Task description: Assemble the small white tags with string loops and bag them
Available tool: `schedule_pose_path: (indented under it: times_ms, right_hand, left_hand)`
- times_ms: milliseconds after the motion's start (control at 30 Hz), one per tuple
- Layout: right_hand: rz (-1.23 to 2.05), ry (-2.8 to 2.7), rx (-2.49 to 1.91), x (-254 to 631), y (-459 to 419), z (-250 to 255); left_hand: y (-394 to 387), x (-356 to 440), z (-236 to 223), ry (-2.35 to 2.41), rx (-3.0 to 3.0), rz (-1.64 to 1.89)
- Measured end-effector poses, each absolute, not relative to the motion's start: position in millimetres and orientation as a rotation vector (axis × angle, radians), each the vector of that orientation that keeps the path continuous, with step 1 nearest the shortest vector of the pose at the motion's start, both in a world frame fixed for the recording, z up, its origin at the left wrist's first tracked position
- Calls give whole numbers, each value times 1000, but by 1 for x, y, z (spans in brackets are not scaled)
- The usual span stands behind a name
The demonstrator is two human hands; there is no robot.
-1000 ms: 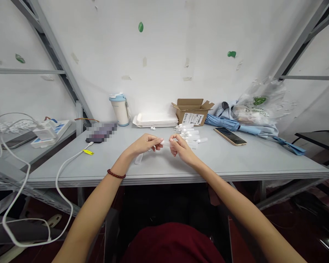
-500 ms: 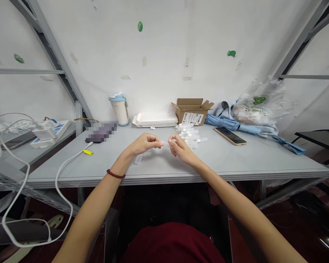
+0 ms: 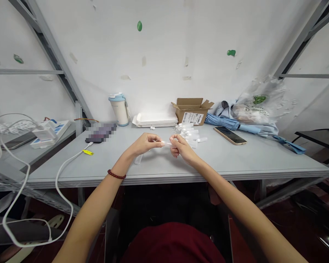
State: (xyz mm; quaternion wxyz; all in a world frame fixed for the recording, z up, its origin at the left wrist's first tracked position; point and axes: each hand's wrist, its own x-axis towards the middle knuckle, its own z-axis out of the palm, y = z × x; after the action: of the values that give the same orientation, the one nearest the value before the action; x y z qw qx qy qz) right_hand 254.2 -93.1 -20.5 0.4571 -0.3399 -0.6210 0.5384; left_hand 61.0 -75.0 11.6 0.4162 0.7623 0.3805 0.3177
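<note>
My left hand (image 3: 146, 143) and my right hand (image 3: 181, 149) meet above the middle of the table, both closed in a pinch. Between the fingertips shows a small whitish, see-through plastic piece (image 3: 167, 144); its ends are hidden in the fingers, and its exact kind is too small to tell. On the tabletop beneath my left hand lies a translucent plastic tube (image 3: 138, 159). Just beyond my right hand is a loose pile of small translucent tubes with white ends (image 3: 191, 136).
Along the wall stand a blue-lidded cup (image 3: 120, 110), a stack of white envelopes (image 3: 157, 119) and an open cardboard box (image 3: 192, 111). To the right lie a phone (image 3: 230, 135), a folded blue umbrella (image 3: 222, 121) and a plastic bag (image 3: 257, 106). A white cable (image 3: 60, 175) hangs over the left edge.
My right hand has shifted slightly to the right, so more of the small plastic piece shows between the fingertips. My left hand stays almost where it was.
</note>
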Motion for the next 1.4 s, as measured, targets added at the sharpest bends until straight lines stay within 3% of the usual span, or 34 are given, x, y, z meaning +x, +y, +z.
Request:
schedule_pose_path:
  times_ms: [300,1067,1400]
  right_hand:
    - [687,-1748,-924,254,-93,-25]
    - [523,-1686,-915,256,-96,-25]
    - [296,-1493,-1090,306,-59,-12]
  left_hand:
    - [-71,62,9,1044,1774,857]
    - [-73,59,9,976,1978,848]
    - [-60,62,5,1168,1607,1281]
